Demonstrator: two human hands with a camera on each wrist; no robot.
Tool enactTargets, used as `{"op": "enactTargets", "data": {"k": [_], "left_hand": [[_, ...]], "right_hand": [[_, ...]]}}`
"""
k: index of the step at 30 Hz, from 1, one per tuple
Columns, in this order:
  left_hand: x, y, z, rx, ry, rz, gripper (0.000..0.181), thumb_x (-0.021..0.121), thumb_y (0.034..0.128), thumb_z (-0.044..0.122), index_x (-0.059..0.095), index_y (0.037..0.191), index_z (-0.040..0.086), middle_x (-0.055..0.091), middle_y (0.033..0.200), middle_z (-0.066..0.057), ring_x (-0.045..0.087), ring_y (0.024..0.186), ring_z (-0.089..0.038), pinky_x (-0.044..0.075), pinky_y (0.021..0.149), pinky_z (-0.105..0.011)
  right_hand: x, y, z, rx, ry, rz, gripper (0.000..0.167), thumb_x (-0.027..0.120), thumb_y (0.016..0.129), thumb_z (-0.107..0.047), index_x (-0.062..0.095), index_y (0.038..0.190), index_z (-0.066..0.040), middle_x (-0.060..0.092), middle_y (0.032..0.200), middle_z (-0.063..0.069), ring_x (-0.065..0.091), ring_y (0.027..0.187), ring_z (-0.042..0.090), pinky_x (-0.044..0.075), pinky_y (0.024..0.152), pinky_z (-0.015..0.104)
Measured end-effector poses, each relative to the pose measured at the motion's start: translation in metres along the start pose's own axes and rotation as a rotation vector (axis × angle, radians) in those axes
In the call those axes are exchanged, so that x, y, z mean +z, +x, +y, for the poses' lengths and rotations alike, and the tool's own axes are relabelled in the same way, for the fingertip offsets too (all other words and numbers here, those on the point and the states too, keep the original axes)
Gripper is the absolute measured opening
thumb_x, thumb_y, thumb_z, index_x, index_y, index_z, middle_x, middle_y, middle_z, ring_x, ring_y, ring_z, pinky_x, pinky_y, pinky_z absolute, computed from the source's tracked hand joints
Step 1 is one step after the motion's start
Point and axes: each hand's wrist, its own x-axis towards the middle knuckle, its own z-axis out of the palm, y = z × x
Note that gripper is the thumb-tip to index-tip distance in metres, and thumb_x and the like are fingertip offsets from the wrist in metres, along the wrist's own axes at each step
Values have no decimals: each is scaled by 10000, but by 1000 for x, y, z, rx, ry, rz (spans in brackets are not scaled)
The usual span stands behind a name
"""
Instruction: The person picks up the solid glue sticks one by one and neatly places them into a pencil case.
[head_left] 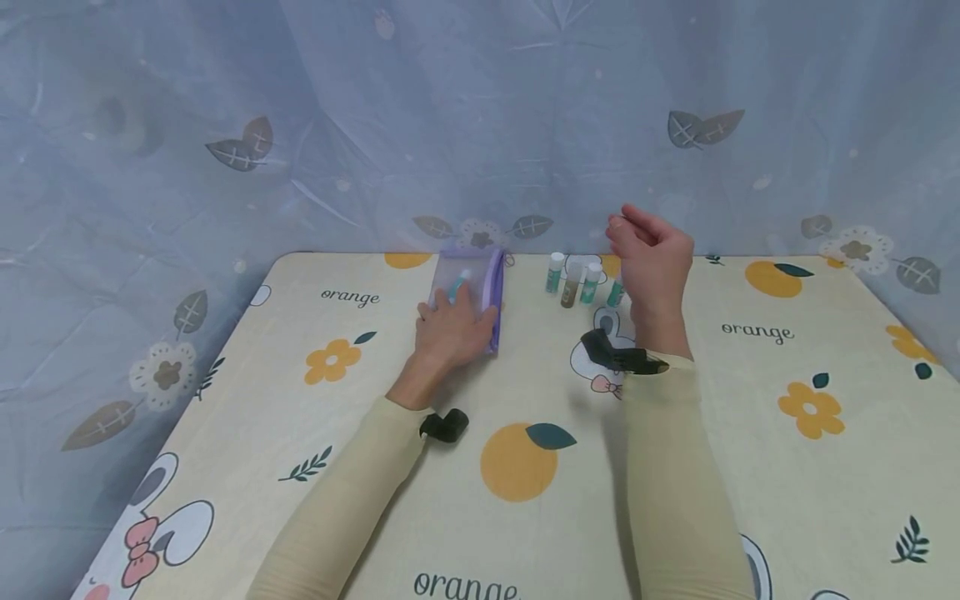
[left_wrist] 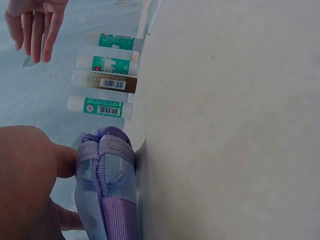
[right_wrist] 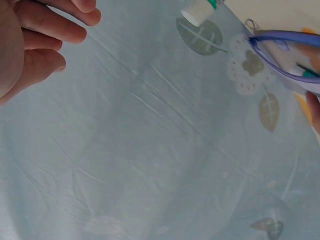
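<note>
The pouch (head_left: 477, 275) is laid flat on the worktop (head_left: 555, 383) and partly covered by the left hand (head_left: 452, 332), its fingers spread apart on top. A teal tube (head_left: 459, 283) is seen through the mesh. Four upright tubes (head_left: 589, 285) (one of them brown) are lined up to the right. Beside them the right hand (head_left: 654, 260) is raised, thumb apart from loosely bent fingers.

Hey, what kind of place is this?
Probably a tabletop set up indoors, though the room beyond is hidden: a tablecloth printed with oranges, a leaf-patterned sheet hanging behind, and small tubes near a mesh pouch.
</note>
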Motion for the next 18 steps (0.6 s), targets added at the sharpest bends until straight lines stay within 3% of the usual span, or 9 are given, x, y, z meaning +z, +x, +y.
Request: {"op": "enactTargets", "data": {"k": [18], "left_hand": [[0, 0, 0, -5, 25, -17, 755, 401, 1090, 527, 237, 1681, 86, 334, 1607, -335, 386, 1409, -576, 343, 1176, -668]], "right_hand": [[-11, 7, 5, 35, -29, 46, 443, 687, 1041, -299, 644, 1476, -231, 691, 1451, -1, 656, 1319, 108, 487, 1129, 224]]}}
